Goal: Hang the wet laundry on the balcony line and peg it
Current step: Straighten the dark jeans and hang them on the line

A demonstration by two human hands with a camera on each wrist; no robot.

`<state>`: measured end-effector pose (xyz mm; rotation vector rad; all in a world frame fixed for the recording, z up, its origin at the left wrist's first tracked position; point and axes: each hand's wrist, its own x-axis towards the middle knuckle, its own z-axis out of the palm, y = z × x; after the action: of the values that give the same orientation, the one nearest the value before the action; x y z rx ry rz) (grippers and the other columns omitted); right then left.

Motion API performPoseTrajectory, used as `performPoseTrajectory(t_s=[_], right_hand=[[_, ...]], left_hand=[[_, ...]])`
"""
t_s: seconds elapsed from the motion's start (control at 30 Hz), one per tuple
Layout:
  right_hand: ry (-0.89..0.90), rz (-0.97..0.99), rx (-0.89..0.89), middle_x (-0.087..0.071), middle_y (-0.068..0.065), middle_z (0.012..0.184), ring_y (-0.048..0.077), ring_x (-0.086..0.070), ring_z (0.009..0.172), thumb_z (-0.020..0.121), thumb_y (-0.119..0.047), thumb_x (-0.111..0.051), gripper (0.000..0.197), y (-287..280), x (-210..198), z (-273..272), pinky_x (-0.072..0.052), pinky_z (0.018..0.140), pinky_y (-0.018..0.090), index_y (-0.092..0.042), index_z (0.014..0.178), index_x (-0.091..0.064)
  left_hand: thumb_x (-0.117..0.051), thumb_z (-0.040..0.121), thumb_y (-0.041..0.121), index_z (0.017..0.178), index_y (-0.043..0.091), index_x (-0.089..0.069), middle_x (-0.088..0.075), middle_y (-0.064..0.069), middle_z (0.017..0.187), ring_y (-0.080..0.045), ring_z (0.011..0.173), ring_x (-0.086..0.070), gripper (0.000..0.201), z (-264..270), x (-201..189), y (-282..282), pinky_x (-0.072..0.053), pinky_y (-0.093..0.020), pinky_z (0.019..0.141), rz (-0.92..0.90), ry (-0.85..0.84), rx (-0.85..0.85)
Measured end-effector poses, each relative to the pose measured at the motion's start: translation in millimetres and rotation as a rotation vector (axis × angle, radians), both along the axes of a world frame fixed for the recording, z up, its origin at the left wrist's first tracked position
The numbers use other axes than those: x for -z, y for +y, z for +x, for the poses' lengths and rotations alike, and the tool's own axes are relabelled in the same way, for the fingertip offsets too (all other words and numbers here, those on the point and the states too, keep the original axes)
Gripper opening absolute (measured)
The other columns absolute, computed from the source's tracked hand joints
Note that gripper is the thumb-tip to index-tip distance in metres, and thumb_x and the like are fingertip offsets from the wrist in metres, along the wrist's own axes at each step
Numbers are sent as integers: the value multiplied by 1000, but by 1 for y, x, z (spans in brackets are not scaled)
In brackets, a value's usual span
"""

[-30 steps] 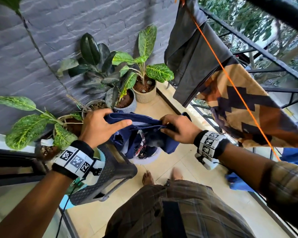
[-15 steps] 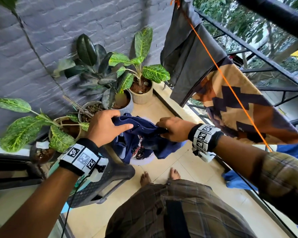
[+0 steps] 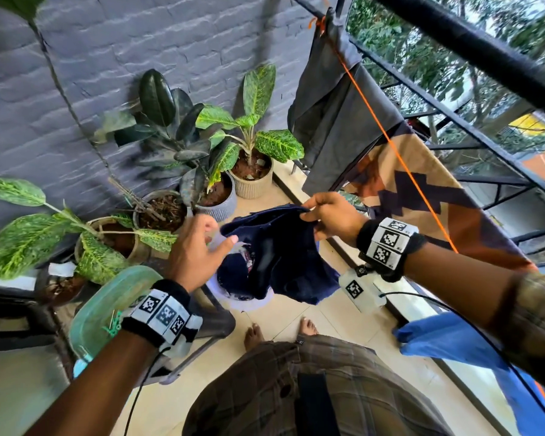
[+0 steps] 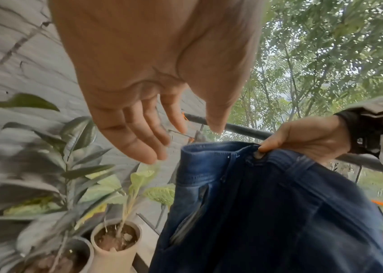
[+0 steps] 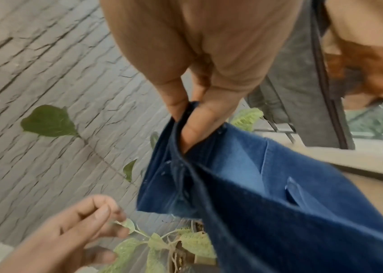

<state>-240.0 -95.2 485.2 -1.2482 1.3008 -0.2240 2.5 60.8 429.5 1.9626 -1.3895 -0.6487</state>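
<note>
Dark blue denim jeans [image 3: 283, 256], stitched waistband uppermost and a paler faded panel shown, are pinched at the waistband by the right hand [image 3: 331, 217] and hang crumpled below the orange line [image 3: 400, 158]; the left hand [image 3: 195, 253] is spread wide beside them, holding nothing

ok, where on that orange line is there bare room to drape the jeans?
Bare stretch of orange line runs from the patterned cloth toward the right wrist. Farther up it is crowded: the grey garment fills it to the knot. The right hand pinches the jeans; the left hand is free.
</note>
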Motion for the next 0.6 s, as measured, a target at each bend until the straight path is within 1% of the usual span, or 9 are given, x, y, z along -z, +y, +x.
performPoseTrajectory(t_s=[0.1,0.17,0.2,0.27,0.37,0.43,0.5,0.57,0.6], right_hand=[[-66,67,220,-54,9,76,17,-55,45,92,4,-54,21,8,6,-7,-53,43,30,-16,88,-48],[-112,114,322,-53,8,74,18,-55,44,92,7,-51,25,17,9,-5,-53,42,29,-16,86,-45],[-133,139,351,-52,8,73,18,-54,44,92,8,-50,27,22,10,-3,-52,41,28,-17,85,-44],[-171,194,390,-53,8,76,17,-57,45,92,9,-50,28,33,14,4,-52,41,28,-18,85,-43],[-211,271,397,-54,11,88,23,-61,70,91,8,-51,27,50,19,21,-58,55,36,-17,90,-44],[-224,317,373,-54,13,94,27,-60,78,91,7,-52,26,59,21,33,-58,58,39,-17,92,-44],[-235,349,342,-55,14,92,29,-59,78,91,8,-52,25,65,22,43,-58,62,42,-17,92,-44],[-257,366,306,-54,14,88,30,-59,73,90,8,-54,26,66,21,49,-59,61,42,-16,95,-44],[-257,371,278,-55,15,86,29,-60,67,89,7,-57,28,66,20,49,-59,60,41,-16,98,-44]], left_hand=[[-56,73,71,95,20,-59,-63,1,92,-18,83,-63,56,-17,2,4,-52,-33,73,143,183,72],[-64,77,67,103,22,-63,-66,3,97,-13,88,-65,52,-32,3,4,-50,-23,74,227,307,144],[-68,80,62,110,23,-62,-65,5,101,-11,90,-65,50,-40,3,4,-49,-23,76,246,331,173],[-69,77,65,125,25,-57,-64,10,108,-9,93,-64,63,-54,4,3,-52,-27,81,257,292,205],[-71,68,68,131,29,-53,-63,13,112,-8,99,-63,76,-73,3,0,-52,-29,84,258,245,196],[-73,68,58,124,26,-55,-65,9,109,-11,99,-62,67,-83,5,-1,-51,-32,80,256,169,200],[-72,76,36,117,18,-57,-67,-3,105,-23,99,-64,47,-88,8,2,-45,-33,72,247,54,169],[-65,82,13,117,8,-59,-68,-16,105,-36,101,-62,35,-85,8,8,-35,-32,68,224,12,120],[-61,84,11,117,6,-60,-68,-19,105,-39,101,-62,34,-80,7,11,-35,-32,68,204,10,118]])
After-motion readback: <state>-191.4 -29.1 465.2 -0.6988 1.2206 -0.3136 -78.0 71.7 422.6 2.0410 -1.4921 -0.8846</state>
